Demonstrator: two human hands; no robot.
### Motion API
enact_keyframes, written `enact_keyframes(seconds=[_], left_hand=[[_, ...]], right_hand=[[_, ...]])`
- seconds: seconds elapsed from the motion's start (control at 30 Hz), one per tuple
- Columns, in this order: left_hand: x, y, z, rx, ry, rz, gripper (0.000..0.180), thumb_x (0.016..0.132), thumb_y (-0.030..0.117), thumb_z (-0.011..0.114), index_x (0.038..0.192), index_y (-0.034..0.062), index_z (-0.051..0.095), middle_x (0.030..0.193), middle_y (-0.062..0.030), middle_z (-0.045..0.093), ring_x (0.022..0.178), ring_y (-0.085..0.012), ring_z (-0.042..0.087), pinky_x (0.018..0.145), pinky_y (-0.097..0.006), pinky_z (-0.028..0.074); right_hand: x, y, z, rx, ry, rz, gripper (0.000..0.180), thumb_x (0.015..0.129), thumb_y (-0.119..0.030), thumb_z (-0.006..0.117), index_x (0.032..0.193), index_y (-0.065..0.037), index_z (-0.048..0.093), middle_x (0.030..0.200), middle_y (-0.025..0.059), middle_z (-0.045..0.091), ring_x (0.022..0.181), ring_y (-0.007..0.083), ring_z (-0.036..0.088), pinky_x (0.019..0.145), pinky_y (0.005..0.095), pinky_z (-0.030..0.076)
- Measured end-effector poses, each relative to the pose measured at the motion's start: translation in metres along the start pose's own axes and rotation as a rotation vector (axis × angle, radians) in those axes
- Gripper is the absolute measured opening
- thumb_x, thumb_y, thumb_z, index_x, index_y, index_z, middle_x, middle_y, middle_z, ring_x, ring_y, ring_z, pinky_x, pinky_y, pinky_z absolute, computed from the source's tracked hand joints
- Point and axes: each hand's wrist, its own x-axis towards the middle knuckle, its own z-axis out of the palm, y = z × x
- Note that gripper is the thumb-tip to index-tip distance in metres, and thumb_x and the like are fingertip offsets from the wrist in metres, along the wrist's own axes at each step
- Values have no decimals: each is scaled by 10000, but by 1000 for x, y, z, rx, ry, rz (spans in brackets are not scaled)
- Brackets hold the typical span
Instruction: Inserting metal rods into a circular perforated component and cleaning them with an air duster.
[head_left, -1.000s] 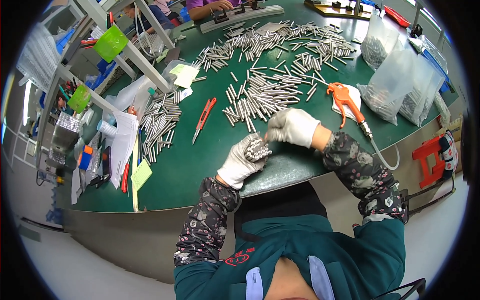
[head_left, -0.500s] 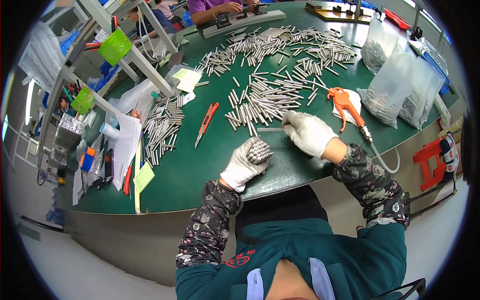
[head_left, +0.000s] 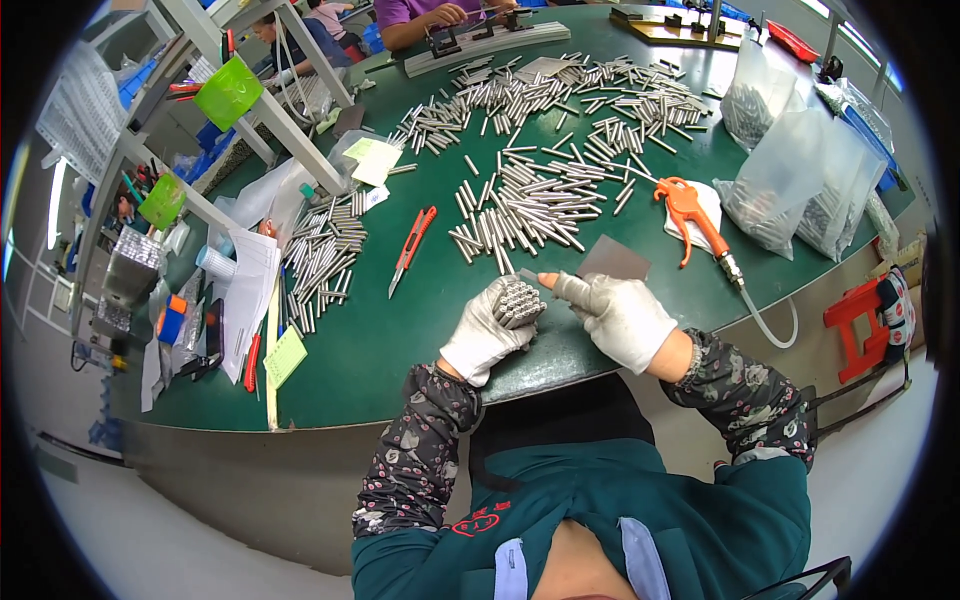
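Thin grey rectangular plate now turned broadside.
Our white-gloved left hand clasps a silvery metal-rod bundle; right of it, our right hand perhaps holds the plate.

Head-worn fisheye; looks down from above, near left hand and right hand

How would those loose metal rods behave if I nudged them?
The rods look round, so a nudge would probably set them rolling. Their metallic shine suggests they're stiff, perhaps heavy for their size. Lying heaped together, they'd likely knock neighbours along.
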Motion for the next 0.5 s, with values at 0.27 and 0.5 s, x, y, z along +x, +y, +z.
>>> enact_keyframes(seconds=[0.27,0.5], left_hand=[[-1,6,2,-29,-26,-29,454,641,-80,637,1043,54,475,801,11,541,670,-69,535,519,-208,478],[1,0,-1,-8,-41,0,476,639,-86,632,1057,65,464,812,20,540,696,-69,534,522,-203,470]], right_hand=[[-2,-2,3,10,-17,-25,588,648,77,465,1184,-163,491,688,120,528,638,283,539,622,348,453],[2,-5,4,-164,-90,-35,507,715,-49,463,1199,-203,465,763,130,557,669,302,567,588,390,458]])
